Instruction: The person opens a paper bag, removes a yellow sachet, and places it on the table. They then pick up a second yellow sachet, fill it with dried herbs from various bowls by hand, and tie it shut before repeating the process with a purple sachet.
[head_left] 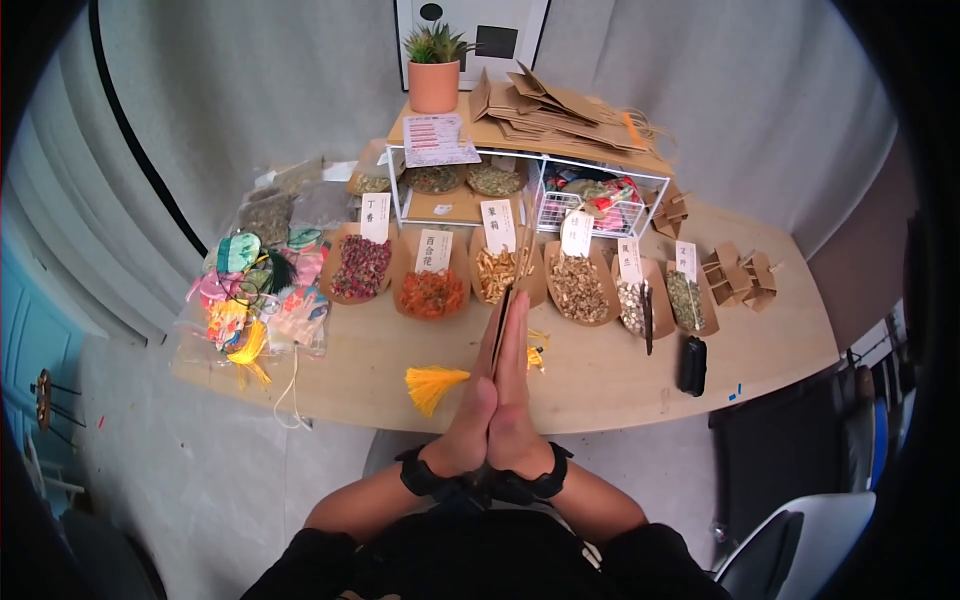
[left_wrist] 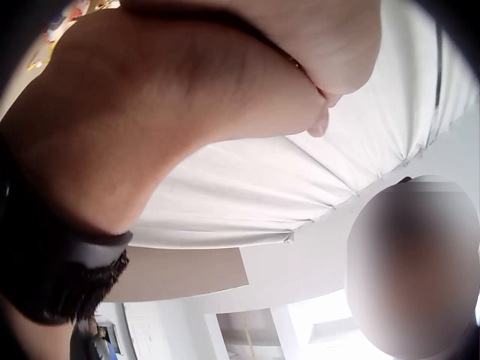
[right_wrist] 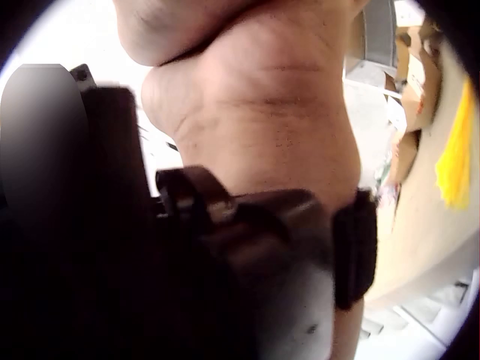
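Palm to palm, my left hand (head_left: pixel 470 415) and right hand (head_left: pixel 514 395) press together over the table's front edge, fingers straight and pointing away. Between them stands a thin flat brown paper piece (head_left: pixel 521 262), seen edge-on, rising past the fingertips; its kind cannot be told. A yellow tassel (head_left: pixel 437 388) lies left of the hands, and another yellow bit (head_left: pixel 537 352) shows to their right. Beyond the fingertips sits a paper tray of pale brown dried pieces (head_left: pixel 495 275). The wrist views show mostly the heels of the hands and black wrist straps.
Labelled trays hold dried rosebuds (head_left: pixel 360 268), orange petals (head_left: pixel 432 293) and other herbs (head_left: pixel 578 290). Colourful tasselled sachets (head_left: pixel 265 300) lie left. A black case (head_left: pixel 692 366) and black tweezers (head_left: pixel 648 320) lie right. Kraft bags (head_left: pixel 560 110) top the shelf.
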